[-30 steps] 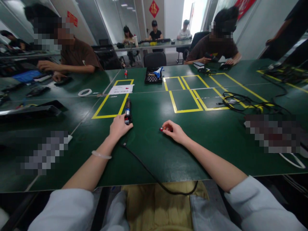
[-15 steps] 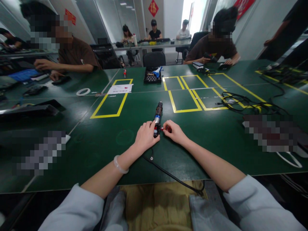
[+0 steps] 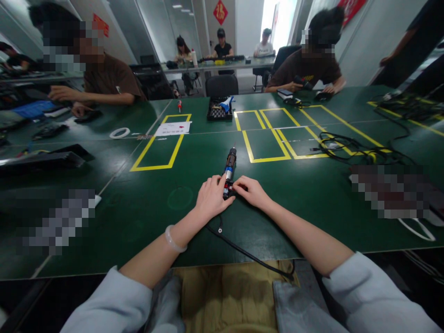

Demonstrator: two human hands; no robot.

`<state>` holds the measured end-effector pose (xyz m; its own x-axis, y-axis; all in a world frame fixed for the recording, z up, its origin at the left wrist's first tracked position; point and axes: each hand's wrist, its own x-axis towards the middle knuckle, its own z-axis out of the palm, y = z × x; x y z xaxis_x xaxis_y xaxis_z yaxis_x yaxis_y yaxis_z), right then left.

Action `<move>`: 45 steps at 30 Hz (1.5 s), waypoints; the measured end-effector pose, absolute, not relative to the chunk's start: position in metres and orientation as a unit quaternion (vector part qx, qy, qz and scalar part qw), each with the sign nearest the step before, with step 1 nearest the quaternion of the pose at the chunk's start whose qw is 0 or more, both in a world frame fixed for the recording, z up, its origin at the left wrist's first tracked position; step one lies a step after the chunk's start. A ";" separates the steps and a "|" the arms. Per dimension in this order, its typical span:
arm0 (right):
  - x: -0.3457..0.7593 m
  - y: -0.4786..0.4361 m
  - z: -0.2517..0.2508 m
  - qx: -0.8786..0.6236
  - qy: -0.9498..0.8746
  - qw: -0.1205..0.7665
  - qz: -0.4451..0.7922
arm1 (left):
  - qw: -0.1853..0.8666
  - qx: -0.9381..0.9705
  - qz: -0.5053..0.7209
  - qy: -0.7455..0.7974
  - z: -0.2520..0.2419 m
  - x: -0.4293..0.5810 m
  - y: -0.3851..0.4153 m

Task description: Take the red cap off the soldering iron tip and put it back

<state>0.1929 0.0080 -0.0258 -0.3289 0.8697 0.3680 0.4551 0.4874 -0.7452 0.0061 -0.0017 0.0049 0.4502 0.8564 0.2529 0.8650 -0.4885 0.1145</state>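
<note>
A slim corded electric screwdriver [image 3: 230, 162], black with a blue ring and a silver band, lies on the green table with its tip pointing away from me. My left hand [image 3: 211, 194] is closed around its near end, fingers on top and thumb at the lower edge. Red parts show at this end, between my hands. Pinched fingers of my right hand [image 3: 251, 190] touch its right side; what they hold is mostly hidden, only a small reddish bit showing. A black cord [image 3: 249, 253] with a small metal ring terminal [image 3: 219, 230] runs from under my left hand toward the table edge.
Yellow tape outlines [image 3: 268, 160] mark the table. Beyond lie a black tray [image 3: 219, 114], a red screwdriver [image 3: 179, 106], a paper sheet [image 3: 173, 128] and a white tape roll [image 3: 120, 133]. Tangled black cables [image 3: 342, 147] lie right. Co-workers sit across and to the left.
The electric screwdriver has shifted and turned slightly to the right, with my left hand following. My right fingers have moved in against its side, and the red thing in them shows less.
</note>
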 end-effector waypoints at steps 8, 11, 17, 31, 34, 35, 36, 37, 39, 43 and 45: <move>0.196 0.007 -0.021 -0.425 -0.759 0.400 0.290 | 0.040 -0.832 -0.124 -0.539 0.005 0.017 0.007; 0.196 0.007 -0.022 -0.427 -0.750 0.402 0.306 | 0.043 -0.837 -0.116 -0.532 0.006 0.014 0.009; 0.199 0.009 -0.024 -0.432 -0.752 0.399 0.297 | 0.068 -0.840 -0.074 -0.534 0.011 -0.008 0.017; 0.198 0.008 -0.025 -0.429 -0.768 0.379 0.288 | 0.058 -0.730 -0.018 -0.680 0.006 -0.149 0.078; 0.198 0.008 -0.024 -0.427 -0.771 0.376 0.287 | 0.035 -0.709 -0.031 -0.703 0.005 -0.181 0.093; 0.198 0.008 -0.024 -0.427 -0.772 0.374 0.286 | 0.027 -0.701 -0.033 -0.712 0.006 -0.190 0.098; 0.198 0.009 -0.024 -0.427 -0.773 0.373 0.286 | 0.020 -0.691 -0.033 -0.722 0.006 -0.198 0.102; 0.198 0.009 -0.024 -0.427 -0.773 0.372 0.286 | 0.014 -0.681 -0.032 -0.732 0.007 -0.205 0.106; 0.197 0.009 -0.025 -0.427 -0.774 0.371 0.285 | 0.012 -0.663 -0.032 -0.748 0.009 -0.214 0.110; 0.197 0.009 -0.026 -0.427 -0.776 0.367 0.285 | 0.065 -0.665 -0.095 -0.738 0.009 -0.218 0.110; 0.198 0.009 -0.026 -0.426 -0.777 0.365 0.286 | 0.076 -0.676 -0.140 -0.720 0.008 -0.216 0.108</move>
